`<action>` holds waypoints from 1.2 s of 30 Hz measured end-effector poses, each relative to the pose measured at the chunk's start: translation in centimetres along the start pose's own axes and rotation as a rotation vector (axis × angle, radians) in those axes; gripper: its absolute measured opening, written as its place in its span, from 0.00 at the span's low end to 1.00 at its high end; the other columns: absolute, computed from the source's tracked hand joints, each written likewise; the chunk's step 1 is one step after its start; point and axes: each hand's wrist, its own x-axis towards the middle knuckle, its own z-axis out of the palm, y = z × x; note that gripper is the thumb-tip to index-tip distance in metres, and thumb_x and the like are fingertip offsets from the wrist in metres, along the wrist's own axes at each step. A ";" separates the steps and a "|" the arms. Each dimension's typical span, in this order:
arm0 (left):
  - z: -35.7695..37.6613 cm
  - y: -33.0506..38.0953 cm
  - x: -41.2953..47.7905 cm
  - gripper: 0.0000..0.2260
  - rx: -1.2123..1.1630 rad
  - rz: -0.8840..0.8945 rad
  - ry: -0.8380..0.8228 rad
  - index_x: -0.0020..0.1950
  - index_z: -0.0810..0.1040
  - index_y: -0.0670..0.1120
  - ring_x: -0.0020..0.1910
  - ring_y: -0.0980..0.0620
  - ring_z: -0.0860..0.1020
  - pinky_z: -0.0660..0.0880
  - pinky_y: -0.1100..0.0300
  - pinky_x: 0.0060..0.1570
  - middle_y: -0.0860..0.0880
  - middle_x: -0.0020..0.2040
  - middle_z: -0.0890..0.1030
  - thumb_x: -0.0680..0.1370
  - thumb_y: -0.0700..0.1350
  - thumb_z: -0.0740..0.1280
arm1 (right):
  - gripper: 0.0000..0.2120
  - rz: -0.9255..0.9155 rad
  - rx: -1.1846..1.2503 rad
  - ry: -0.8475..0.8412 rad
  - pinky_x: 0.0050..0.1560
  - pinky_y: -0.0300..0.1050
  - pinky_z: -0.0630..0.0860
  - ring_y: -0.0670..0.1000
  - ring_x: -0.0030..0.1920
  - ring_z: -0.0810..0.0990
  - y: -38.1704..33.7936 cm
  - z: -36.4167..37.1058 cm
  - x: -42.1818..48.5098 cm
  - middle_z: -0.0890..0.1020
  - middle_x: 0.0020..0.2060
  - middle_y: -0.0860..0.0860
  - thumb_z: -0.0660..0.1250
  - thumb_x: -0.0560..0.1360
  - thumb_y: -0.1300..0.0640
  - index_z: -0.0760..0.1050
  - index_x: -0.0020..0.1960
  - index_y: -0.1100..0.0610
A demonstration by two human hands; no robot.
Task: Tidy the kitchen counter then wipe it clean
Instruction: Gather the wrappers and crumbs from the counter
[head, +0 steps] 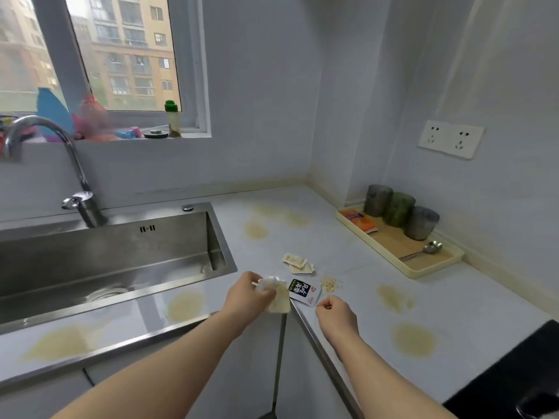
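A pale grey kitchen bench (453, 297) wraps round a corner under a window, with a stainless steel sink (106, 261) set into its left run. Tidying is under way, but wiping does not look to have begun.

The left hand (248, 294) hovers over the near edge of the bench. Its fingers are curled round a crumpled white wrapper (269, 282) and a pale yellow sachet (281, 300), so some litter is already gathered. The right hand (335, 313) is just right of it, fingers curled in with the thumb against the forefinger. Nothing shows between them.

Litter left on the bench:
- a dark-and-white printed sachet (302, 290), just beside the left hand
- two torn cream sachets (298, 263), a little farther back
- a small heap of pale crumbs (329, 284)

Yellowish dried stains (414, 340) are scattered across both runs, and no cloth is in view. At far right, a cream rectangular tray (423, 275) holds three grey-green cups (396, 208), an orange packet (361, 220) and a metal spoon (429, 247). That part looks orderly already.
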 end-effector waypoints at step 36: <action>6.9 -0.6 12.7 0.27 0.957 0.182 -0.272 0.69 0.64 0.56 0.70 0.46 0.59 0.58 0.51 0.67 0.51 0.70 0.62 0.73 0.63 0.64 | 0.04 0.200 -0.127 -0.201 0.50 0.41 0.66 0.55 0.51 0.70 3.3 0.9 13.0 0.69 0.59 0.56 0.59 0.74 0.58 0.64 0.42 0.52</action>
